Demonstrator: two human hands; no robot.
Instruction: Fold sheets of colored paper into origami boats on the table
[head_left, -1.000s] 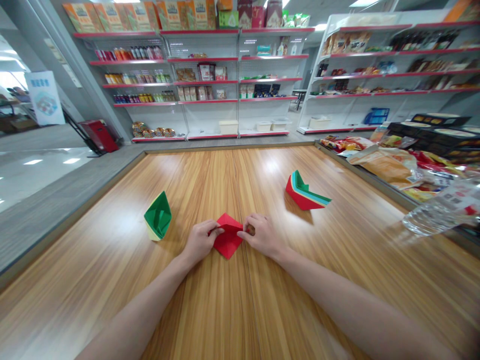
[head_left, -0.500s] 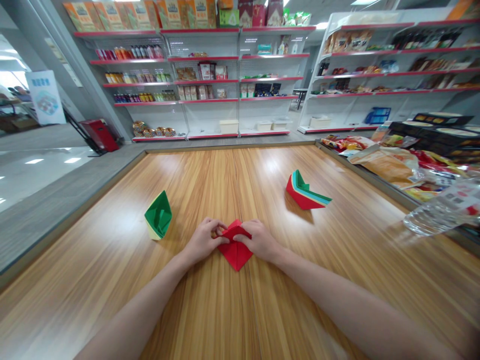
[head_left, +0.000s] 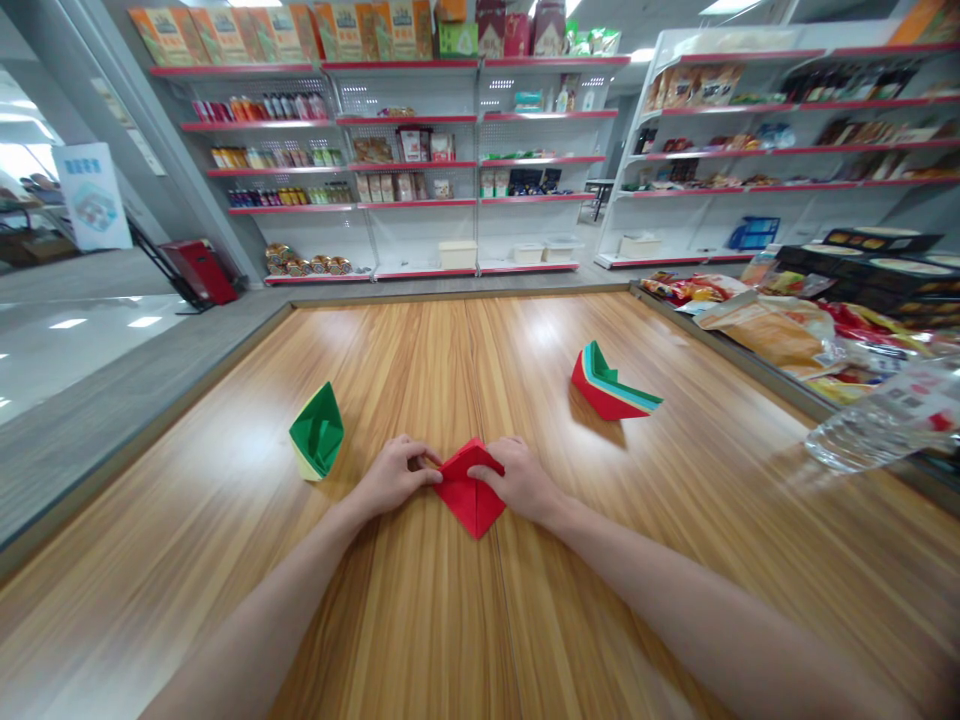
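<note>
A folded red paper [head_left: 475,508], diamond-shaped with a crease down its middle, lies on the wooden table in front of me. My left hand [head_left: 399,474] pinches its left corner between thumb and fingers. On its right side, my right hand [head_left: 519,478] grips it, with the thumb laid over the top face and the fingers behind. To the left stands a green and yellow folded paper boat [head_left: 318,435]. Farther off on the right is a paper boat [head_left: 611,388] layered in red, yellow, blue and green.
The wooden table [head_left: 420,620] has a raised dark edge. Along its right side are a clear plastic bottle [head_left: 862,430], snack bags [head_left: 787,325] and stacked black boxes [head_left: 870,270]. Shelves of goods [head_left: 420,160] stand beyond, and a red cart [head_left: 201,270] is on the floor at left.
My left hand has shifted a little left, out to the red paper's left corner, and more of the paper's upper face shows. My right hand and both boats have stayed in place.
</note>
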